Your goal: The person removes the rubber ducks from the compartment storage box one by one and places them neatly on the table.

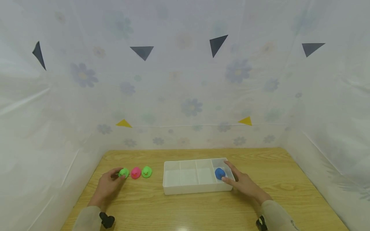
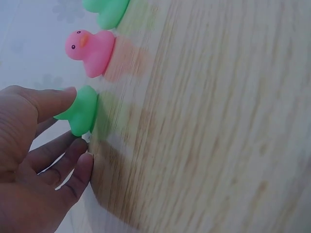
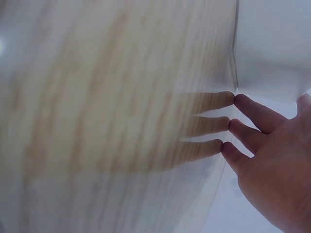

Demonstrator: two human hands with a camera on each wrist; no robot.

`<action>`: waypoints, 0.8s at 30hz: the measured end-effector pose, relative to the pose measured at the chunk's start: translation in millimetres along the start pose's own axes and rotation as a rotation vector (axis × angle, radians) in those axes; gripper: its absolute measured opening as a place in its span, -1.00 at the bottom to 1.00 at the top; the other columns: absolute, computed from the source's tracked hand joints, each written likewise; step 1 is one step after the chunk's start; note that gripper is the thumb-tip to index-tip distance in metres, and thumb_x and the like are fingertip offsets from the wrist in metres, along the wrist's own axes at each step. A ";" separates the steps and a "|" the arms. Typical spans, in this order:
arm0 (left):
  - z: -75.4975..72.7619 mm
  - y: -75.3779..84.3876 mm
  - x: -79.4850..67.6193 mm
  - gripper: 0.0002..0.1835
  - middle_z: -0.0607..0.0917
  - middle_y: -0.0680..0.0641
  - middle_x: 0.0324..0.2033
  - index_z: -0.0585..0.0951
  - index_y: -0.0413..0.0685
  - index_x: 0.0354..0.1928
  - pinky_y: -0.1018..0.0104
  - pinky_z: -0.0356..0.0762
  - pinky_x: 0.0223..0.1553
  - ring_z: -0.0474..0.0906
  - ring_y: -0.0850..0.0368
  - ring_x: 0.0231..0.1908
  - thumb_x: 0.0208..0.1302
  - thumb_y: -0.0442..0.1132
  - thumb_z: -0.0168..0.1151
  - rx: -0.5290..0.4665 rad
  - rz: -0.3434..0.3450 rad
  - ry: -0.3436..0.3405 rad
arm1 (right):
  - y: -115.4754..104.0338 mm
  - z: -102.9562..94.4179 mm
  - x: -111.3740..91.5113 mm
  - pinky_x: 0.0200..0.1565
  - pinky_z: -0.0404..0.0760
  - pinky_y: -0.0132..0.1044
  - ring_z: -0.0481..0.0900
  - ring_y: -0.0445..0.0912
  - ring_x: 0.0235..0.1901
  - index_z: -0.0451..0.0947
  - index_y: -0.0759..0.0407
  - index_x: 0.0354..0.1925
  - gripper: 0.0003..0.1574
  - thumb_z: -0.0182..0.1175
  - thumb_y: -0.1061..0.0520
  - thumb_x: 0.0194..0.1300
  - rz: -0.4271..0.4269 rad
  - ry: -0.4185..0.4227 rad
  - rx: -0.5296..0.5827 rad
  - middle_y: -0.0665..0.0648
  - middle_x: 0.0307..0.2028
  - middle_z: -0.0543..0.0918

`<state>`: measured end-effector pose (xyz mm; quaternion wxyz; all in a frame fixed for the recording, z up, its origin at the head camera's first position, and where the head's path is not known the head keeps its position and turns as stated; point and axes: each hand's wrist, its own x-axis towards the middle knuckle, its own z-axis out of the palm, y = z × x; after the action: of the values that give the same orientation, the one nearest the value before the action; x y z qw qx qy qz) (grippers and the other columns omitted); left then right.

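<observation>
At the left end of a row of rubber ducks, my left hand (image 1: 109, 183) has thumb and fingers around a green rubber duck (image 2: 83, 112), which sits on the table. Beside it stand a pink rubber duck (image 1: 136, 173) and another green rubber duck (image 1: 146, 172). A blue rubber duck (image 1: 220, 174) lies in the rightmost compartment of the white divided tray (image 1: 198, 188). My right hand (image 1: 245, 184) is at that end, its thumb tip close by the blue duck and its index finger at the back rim. Three of its outstretched fingertips (image 3: 233, 127) touch down on the table beside the tray.
The other tray compartments (image 1: 188, 173) lie left of the blue duck. A wood-grain table (image 1: 173, 211) carries everything, with white flowered sheeting (image 1: 185, 80) hanging behind and along both sides. Bands with black parts (image 1: 107, 220) are on both wrists.
</observation>
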<state>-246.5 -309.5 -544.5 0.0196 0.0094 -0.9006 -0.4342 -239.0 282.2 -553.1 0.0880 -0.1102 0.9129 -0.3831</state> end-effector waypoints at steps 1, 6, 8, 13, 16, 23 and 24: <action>0.0 0.2 -0.1 -0.45 0.71 -0.38 0.12 0.51 -0.31 0.40 0.35 0.63 -0.09 0.69 -0.25 0.11 0.51 -0.17 0.32 0.004 0.005 0.002 | 0.6 0.2 0.2 0.36 0.37 0.47 0.25 0.47 0.51 -0.22 -0.48 0.69 0.03 0.12 -0.39 0.53 -0.001 0.001 -0.003 0.35 0.65 0.06; -0.3 0.9 -0.7 -0.46 0.72 -0.39 0.11 0.52 -0.30 0.39 0.31 0.64 -0.09 0.70 -0.26 0.11 0.50 -0.18 0.32 0.024 0.020 0.007 | 3.1 0.9 1.6 0.36 0.39 0.46 0.28 0.46 0.50 -0.21 -0.48 0.69 0.03 0.12 -0.40 0.53 -0.007 0.005 -0.007 0.37 0.64 0.09; -0.2 1.0 -0.5 -0.46 0.72 -0.38 0.11 0.52 -0.29 0.40 0.30 0.64 -0.09 0.70 -0.23 0.10 0.51 -0.18 0.31 0.022 0.011 0.003 | 3.6 0.9 1.9 0.36 0.39 0.46 0.29 0.47 0.50 -0.21 -0.49 0.69 0.03 0.12 -0.40 0.53 -0.007 0.005 -0.008 0.37 0.64 0.09; -0.8 1.1 1.0 -0.45 0.71 -0.37 0.11 0.50 -0.28 0.42 0.27 0.65 -0.09 0.70 -0.18 0.07 0.52 -0.16 0.29 0.014 -0.004 -0.011 | 4.0 0.6 1.9 0.35 0.38 0.48 0.28 0.48 0.49 -0.22 -0.51 0.69 0.02 0.11 -0.40 0.53 -0.006 0.004 -0.012 0.36 0.65 0.08; -0.9 0.8 2.2 -0.46 0.71 -0.37 0.10 0.51 -0.29 0.41 0.27 0.65 -0.09 0.70 -0.17 0.06 0.51 -0.17 0.29 0.018 -0.004 -0.014 | 3.7 0.3 1.6 0.35 0.38 0.47 0.27 0.48 0.50 -0.23 -0.50 0.69 0.02 0.11 -0.40 0.54 -0.007 0.001 -0.011 0.35 0.65 0.07; -1.4 1.2 4.4 -0.45 0.70 -0.40 0.12 0.49 -0.32 0.42 0.22 0.67 -0.03 0.69 -0.20 0.08 0.51 -0.19 0.29 0.029 -0.015 -0.019 | 2.1 -0.3 1.0 0.36 0.37 0.47 0.28 0.48 0.50 -0.21 -0.48 0.69 0.02 0.12 -0.40 0.53 -0.006 0.002 -0.009 0.39 0.63 0.10; -1.7 1.7 4.2 -0.45 0.69 -0.41 0.14 0.48 -0.33 0.42 0.21 0.66 -0.01 0.69 -0.22 0.10 0.51 -0.19 0.29 0.034 -0.011 -0.020 | 1.9 -0.3 0.7 0.36 0.37 0.47 0.28 0.48 0.49 -0.21 -0.48 0.69 0.02 0.12 -0.39 0.53 -0.006 0.002 -0.009 0.39 0.63 0.10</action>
<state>-250.6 -309.8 -542.0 0.0081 0.0103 -0.9078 -0.4191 -240.0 283.5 -554.3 0.0857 -0.1128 0.9144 -0.3792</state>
